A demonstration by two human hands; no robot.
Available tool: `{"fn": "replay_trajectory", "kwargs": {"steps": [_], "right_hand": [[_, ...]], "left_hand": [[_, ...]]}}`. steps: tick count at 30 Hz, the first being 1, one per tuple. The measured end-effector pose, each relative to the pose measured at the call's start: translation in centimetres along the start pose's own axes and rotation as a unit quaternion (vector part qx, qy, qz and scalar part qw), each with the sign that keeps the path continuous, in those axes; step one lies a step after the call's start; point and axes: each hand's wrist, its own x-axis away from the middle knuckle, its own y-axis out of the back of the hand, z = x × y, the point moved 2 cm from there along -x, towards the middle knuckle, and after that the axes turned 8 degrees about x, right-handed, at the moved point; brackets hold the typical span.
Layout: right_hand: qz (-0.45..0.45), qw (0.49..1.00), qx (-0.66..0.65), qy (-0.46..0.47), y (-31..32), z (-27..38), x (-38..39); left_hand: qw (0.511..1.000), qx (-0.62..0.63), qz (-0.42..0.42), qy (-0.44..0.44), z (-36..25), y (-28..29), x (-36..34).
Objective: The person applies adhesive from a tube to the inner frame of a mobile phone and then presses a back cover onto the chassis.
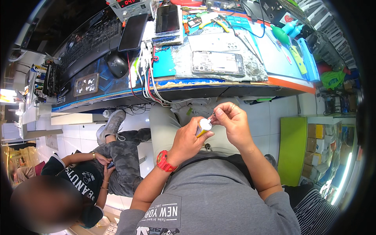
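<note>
My left hand (185, 140), with a red watch (165, 161) on its wrist, is wrapped round a small yellow cylindrical container (204, 127) with a white round end turned up. Close against that end, my right hand (234, 122) has thumb and forefinger pinched together. Whatever is between those fingers is too small to make out. Both hands are held above my lap, in front of the workbench edge. On the bench beyond them lies an opened phone (217, 63) with its inner parts exposed.
A bundle of white cables (147, 72) hangs over the bench edge. Phones (133, 32), a black mouse (116, 64), yellow-handled pliers (213, 22) and a green squeeze bottle (279, 34) stand or lie farther back. A seated person (78, 176) is at my left, a green-sided shelf (293, 150) at my right.
</note>
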Motion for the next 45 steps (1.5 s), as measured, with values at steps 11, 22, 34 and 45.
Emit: {"fn": "replay_trajectory", "kwargs": {"steps": [11, 22, 34, 45], "right_hand": [[0.069, 0.924, 0.368, 0.081, -0.1, 2.9, 0.5], [0.066, 0.931, 0.333, -0.136, 5.3, -4.6, 7.2], [-0.332, 0.698, 0.617, 0.146, 32.5, 26.7, -11.7], [-0.356, 0.490, 0.795, 0.034, 42.1, 34.2, -38.2]], "left_hand": [[0.995, 0.098, -0.030, 0.003, 1.1, -1.6, 0.2], [0.885, 0.390, 0.136, 0.213, 3.4, -9.4, -1.7], [0.963, 0.066, 0.241, 0.103, 0.5, -3.6, -1.3], [0.986, 0.077, 0.063, 0.136, 2.4, 1.8, 1.0]]}}
